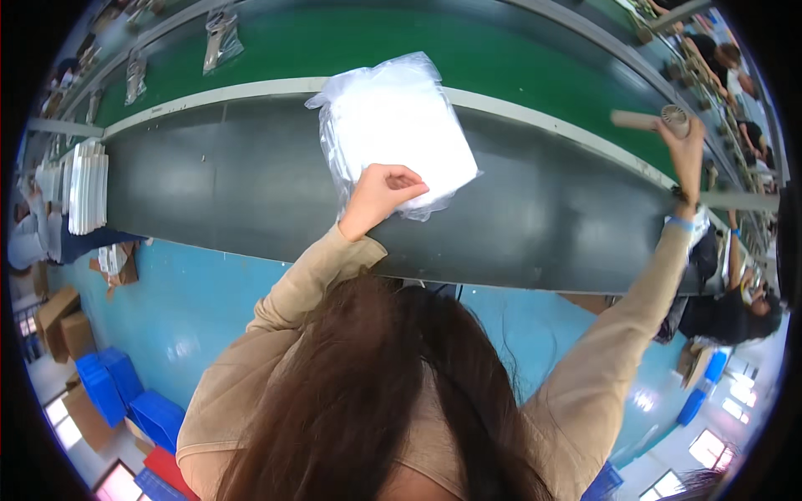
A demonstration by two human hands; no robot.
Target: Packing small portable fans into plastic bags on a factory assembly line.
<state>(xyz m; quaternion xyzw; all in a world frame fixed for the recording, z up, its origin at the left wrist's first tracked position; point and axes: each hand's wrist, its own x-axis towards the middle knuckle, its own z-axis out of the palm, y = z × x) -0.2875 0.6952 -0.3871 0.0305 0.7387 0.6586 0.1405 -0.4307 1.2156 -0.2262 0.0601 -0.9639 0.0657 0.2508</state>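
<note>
A stack of clear and white plastic bags [393,125] lies across the near side of the work surface and overlaps the rail of the green belt. Over its lower edge is my left hand [380,196], fingers curled and thumb pressed to them. Whether a bag edge is pinched there is too small to tell. Far out to the right, my right hand [687,142] grips a beige handheld fan [637,119] by its round, grilled head. The fan's handle points left, above the green belt.
Bagged beige fans [220,40] lie on the green belt [518,58] at the far left. White flat pieces [88,188] stand in a row at the dark bench's [209,159] left end. Blue bins [156,415] and cartons stand on the floor. Other people work at both sides.
</note>
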